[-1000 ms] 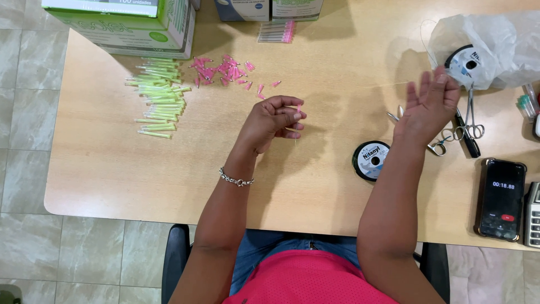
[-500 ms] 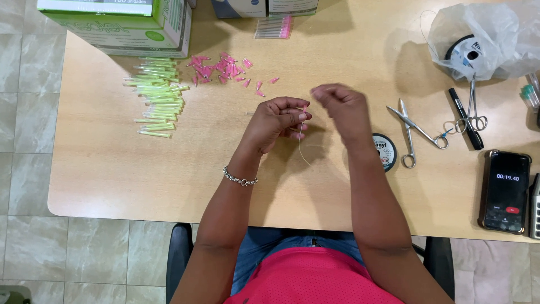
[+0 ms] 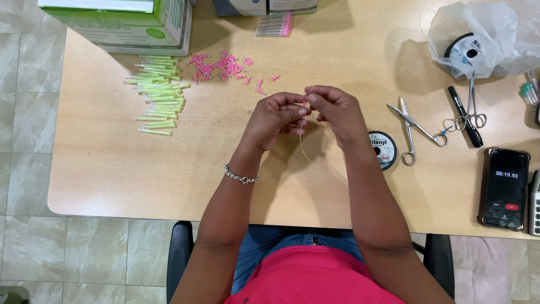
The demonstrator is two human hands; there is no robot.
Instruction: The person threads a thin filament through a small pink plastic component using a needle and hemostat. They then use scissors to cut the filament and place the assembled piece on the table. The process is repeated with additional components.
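A thin pale thread (image 3: pixel 302 141) is pinched between the left hand (image 3: pixel 275 115) and the right hand (image 3: pixel 334 110), which are brought together fingertip to fingertip above the middle of the wooden counter (image 3: pixel 112 163). Both hands are closed narrowly on the thread, whose loose end is seen hanging down toward the counter. A small pink piece appears to be held at the fingertips, though it is too small to tell. Pink pieces (image 3: pixel 222 66) are scattered beyond the hands, with a pile of green tubes (image 3: pixel 157 95) to their left. A thread spool (image 3: pixel 383 149) and scissors (image 3: pixel 413 126) are laid just right of the right hand.
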